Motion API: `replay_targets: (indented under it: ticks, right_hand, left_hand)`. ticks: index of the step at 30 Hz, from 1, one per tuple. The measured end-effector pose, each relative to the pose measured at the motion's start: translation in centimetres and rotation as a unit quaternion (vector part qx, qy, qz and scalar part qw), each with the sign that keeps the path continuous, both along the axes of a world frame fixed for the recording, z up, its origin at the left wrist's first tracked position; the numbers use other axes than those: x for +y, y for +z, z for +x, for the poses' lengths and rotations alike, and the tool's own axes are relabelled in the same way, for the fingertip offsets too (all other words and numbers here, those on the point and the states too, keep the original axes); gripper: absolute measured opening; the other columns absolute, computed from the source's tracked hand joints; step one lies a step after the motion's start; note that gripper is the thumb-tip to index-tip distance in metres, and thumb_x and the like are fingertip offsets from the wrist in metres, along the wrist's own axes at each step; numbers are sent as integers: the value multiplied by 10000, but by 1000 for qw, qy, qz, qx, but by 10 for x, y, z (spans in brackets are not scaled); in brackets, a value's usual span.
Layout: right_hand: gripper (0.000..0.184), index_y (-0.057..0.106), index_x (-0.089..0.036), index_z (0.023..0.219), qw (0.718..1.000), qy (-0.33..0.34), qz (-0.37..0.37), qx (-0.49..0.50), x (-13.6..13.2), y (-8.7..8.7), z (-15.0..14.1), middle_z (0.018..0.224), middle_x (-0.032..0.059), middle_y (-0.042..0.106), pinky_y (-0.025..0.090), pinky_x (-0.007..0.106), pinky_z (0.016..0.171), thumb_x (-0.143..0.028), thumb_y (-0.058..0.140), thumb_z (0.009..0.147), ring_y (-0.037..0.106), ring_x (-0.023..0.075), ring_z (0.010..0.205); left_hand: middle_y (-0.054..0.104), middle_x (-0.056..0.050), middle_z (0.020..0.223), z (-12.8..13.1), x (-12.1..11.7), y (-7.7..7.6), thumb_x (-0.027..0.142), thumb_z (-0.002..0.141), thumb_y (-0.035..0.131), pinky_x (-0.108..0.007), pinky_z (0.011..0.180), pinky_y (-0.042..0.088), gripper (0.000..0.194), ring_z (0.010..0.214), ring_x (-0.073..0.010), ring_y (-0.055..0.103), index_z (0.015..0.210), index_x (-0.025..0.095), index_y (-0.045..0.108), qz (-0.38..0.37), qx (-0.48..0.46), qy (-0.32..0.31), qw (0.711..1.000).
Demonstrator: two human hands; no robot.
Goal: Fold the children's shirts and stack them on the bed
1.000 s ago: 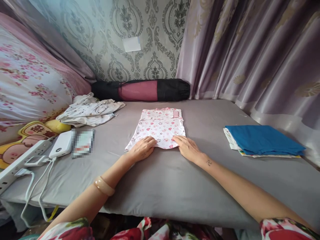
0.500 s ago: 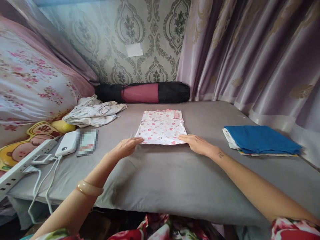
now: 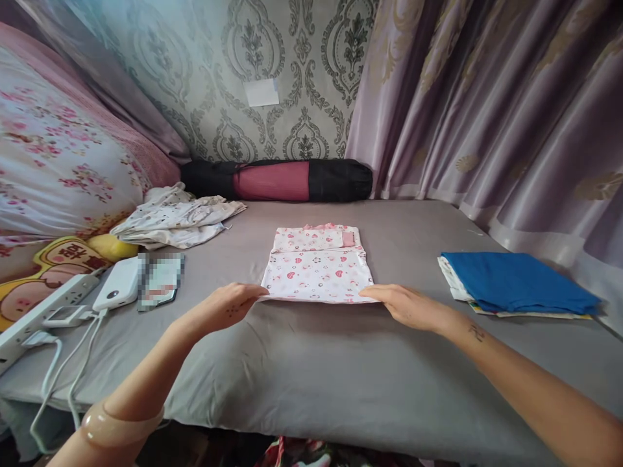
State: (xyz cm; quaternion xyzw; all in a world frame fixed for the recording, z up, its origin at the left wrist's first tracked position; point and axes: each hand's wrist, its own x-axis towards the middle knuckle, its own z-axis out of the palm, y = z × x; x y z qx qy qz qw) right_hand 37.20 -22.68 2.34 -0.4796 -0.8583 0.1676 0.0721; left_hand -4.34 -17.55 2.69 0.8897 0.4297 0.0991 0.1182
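A white garment (image 3: 318,269) with pink hearts lies folded on the grey sheet in the middle of the head view. Its far part is folded over, with a pink cuff on the right and a pink ruffle along the top. My left hand (image 3: 236,303) pinches the near left corner. At the near right corner, my right hand (image 3: 402,303) has its fingers closed on the cloth the same way. The near edge, stretched between both hands, looks slightly raised off the sheet. My thumbs rest on top; the fingers beneath are mostly hidden.
A blue folded cloth (image 3: 523,280) tops a small stack at right. To the left lie a crumpled white cloth (image 3: 180,217), a phone (image 3: 161,280), a white power bank (image 3: 115,284) and a power strip (image 3: 46,318) with cables. A black and pink roll (image 3: 272,180) lies against the wall.
Both hands, still gripping the near corners, appear lower and a little farther apart in view. The garment's near edge is closer to me. The camera view has shifted slightly too.
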Motion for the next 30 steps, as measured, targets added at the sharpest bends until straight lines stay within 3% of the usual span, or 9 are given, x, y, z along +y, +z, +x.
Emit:
replay_targets:
  ticks: [4, 8, 11, 14, 19, 23, 30]
  right_hand:
    - [395, 703, -244, 1120, 992, -100, -36, 75, 36, 6, 3, 1041, 17, 738, 491, 281, 812, -150, 420, 861, 651, 217, 965]
    - [265, 703, -184, 943, 973, -210, -4, 98, 78, 2, 1, 770, 11, 695, 413, 242, 642, -303, 477, 873, 582, 179, 715]
    - [236, 656, -164, 785, 956, -277, 19, 95, 104, -7, -5, 694, -1, 641, 342, 218, 573, -308, 487, 863, 533, 143, 651]
    - [222, 638, -167, 763, 933, -352, 13, 80, 128, -16, -10, 733, 18, 661, 325, 218, 553, -292, 486, 866, 558, 148, 680]
    - [266, 673, -166, 920, 909, -416, 19, 25, 160, -22, -18, 956, 119, 715, 405, 258, 640, -259, 424, 906, 649, 237, 893]
    - [314, 625, -133, 1110, 899, -437, 28, 2, 172, -21, -29, 1119, 196, 679, 468, 322, 774, -213, 379, 933, 647, 300, 1044]
    - [302, 507, -84, 1216, 895, -437, 66, -65, 186, -25, -40, 1079, 241, 678, 486, 368, 861, -159, 448, 930, 668, 304, 1047]
  left_hand:
    - [586, 4, 613, 9, 34, 8, 452, 888, 434, -231, 552, 377, 348, 586, -140, 530, 777, 205, 653, -53, -37, 127, 990]
    - [492, 25, 583, 22, 68, 3, 498, 794, 519, -218, 522, 341, 338, 585, -129, 479, 686, 183, 577, -79, -166, 210, 960]
    - [481, 29, 576, 34, 93, -9, 471, 741, 573, -219, 512, 357, 295, 574, -135, 504, 675, 185, 541, -94, -237, 268, 929]
    - [489, 25, 584, 49, 120, -17, 405, 755, 564, -226, 537, 389, 240, 596, -151, 555, 657, 197, 496, -85, -245, 322, 911]
    - [639, -60, 787, 71, 157, -20, 261, 851, 461, -276, 682, 442, 134, 816, -218, 640, 749, 200, 524, -46, -148, 371, 916]
    - [679, -152, 1051, 88, 174, -22, 248, 915, 385, -324, 759, 458, 183, 993, -272, 643, 936, 201, 562, -26, -110, 397, 911]
    - [685, -232, 1081, 107, 187, -30, 350, 987, 261, -396, 762, 461, 351, 1000, -350, 670, 1148, 154, 505, -24, -82, 423, 902]
